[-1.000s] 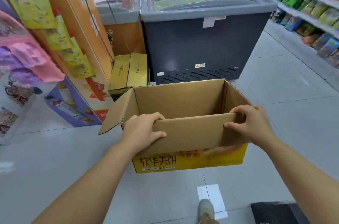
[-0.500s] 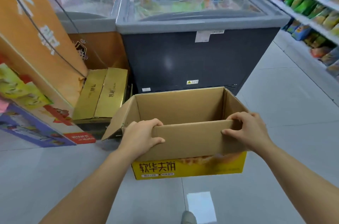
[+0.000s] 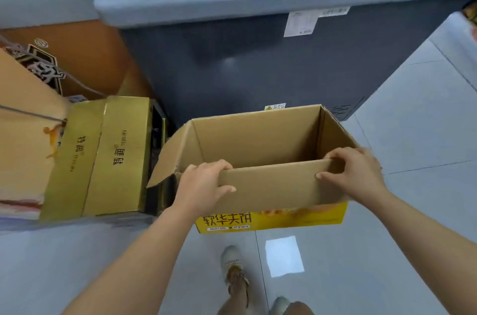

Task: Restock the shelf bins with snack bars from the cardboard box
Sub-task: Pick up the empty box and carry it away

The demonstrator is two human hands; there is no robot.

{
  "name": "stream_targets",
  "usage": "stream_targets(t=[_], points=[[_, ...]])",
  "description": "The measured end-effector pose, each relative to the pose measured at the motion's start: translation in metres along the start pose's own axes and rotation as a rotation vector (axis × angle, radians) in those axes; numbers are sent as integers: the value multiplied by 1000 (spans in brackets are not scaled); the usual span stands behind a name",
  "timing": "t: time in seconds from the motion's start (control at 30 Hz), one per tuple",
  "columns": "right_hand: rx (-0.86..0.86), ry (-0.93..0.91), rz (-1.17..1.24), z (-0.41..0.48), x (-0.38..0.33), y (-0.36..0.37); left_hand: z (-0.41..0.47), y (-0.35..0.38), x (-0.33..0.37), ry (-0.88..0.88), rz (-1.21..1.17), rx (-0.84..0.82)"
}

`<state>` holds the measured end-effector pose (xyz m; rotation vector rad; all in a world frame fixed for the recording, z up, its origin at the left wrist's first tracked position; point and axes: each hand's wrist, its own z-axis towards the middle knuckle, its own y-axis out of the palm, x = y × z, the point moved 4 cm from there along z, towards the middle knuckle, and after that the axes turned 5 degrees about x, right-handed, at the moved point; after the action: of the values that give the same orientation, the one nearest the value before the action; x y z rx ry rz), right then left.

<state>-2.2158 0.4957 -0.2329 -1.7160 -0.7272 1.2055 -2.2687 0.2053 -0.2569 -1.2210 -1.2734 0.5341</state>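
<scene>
Near the gray freezer (image 3: 245, 69) at 12 o'clock, the left hand (image 3: 204, 185) and right hand (image 3: 353, 172) curl their fingers over the cardboard box (image 3: 258, 139) flap. Gold boxes (image 3: 103, 159) at 9 o'clock say TERUN.

Soft even light, bright glare patch on floor (image 3: 284, 255), edges blurred, bowed

The open-topped brown cardboard box (image 3: 258, 139), printed yellow outside with black characters, is upright at centre frame. Its left flap splays outward. I grip its folded-down near flap with my left hand (image 3: 204, 185) and right hand (image 3: 353, 172).
</scene>
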Motion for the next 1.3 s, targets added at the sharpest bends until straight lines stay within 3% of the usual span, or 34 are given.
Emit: stream_targets(t=[0.4, 0.77, 1.03, 1.3], points=[[-98, -36, 47, 152, 72, 218, 135, 183, -117, -111, 51, -33], [-89, -87, 58, 181, 146, 373, 159, 338, -183, -46, 180, 85], [-120, -96, 30, 186, 162, 436, 156, 391, -216, -68, 166, 130], [-152, -125, -38, 211, 153, 466, 178, 400, -242, -206, 138, 146]])
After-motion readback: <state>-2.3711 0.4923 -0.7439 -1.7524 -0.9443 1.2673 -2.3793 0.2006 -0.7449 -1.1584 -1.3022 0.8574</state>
